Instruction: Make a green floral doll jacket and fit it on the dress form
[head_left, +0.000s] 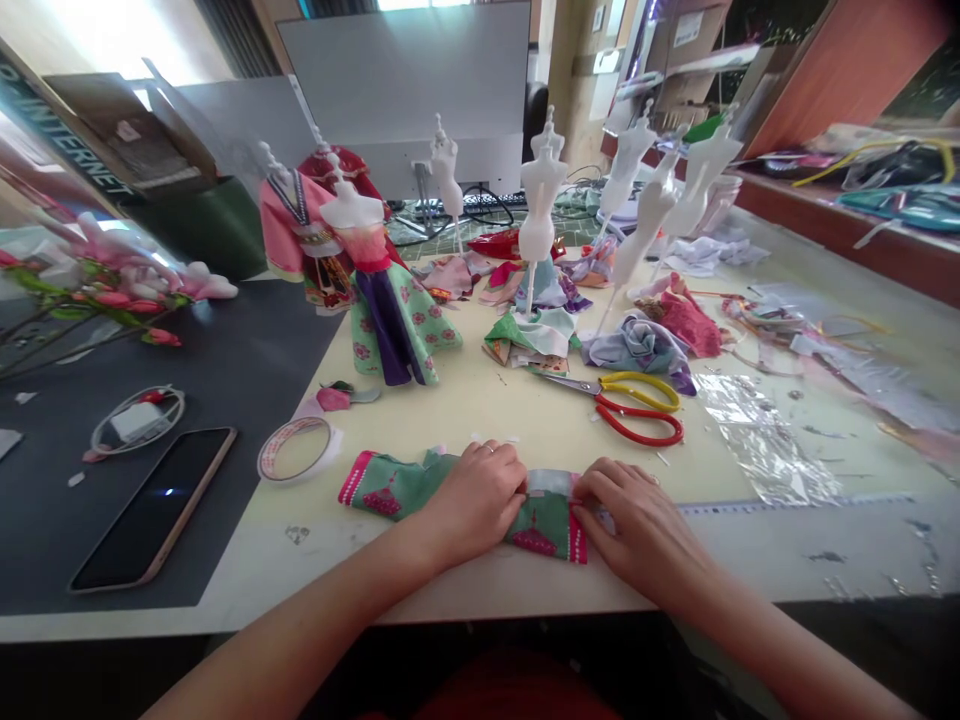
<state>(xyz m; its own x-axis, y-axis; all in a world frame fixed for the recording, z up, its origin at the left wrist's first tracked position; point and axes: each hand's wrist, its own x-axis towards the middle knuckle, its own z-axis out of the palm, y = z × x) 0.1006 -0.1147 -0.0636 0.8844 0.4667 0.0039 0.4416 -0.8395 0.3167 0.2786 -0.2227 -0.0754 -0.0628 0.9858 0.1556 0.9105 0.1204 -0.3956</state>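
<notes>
A small green doll garment (401, 487) with pink dotted borders and dark pink lantern-like motifs lies flat at the table's front. My left hand (480, 495) rests across its middle, fingers bent and closed on the cloth's upper edge. At the right end, my right hand (626, 510) pinches the pink border between thumb and fingers. A whitish strip (551, 482) runs along the top edge between my hands; I cannot tell whether it is tape or lining. Left of the cloth lies a roll of tape (274, 455). Beyond my right hand are scissors (637, 408) with yellow and red handles.
Several white mannequins (541, 195) stand behind, some above fabric scraps (645, 345). Two dressed mannequins (354, 210) stand back left. A phone (154, 510) lies on a dark mat (262, 330). Rightward are clear plastic bags (765, 435) and a ruler (750, 506). A monitor (409, 80) stands behind.
</notes>
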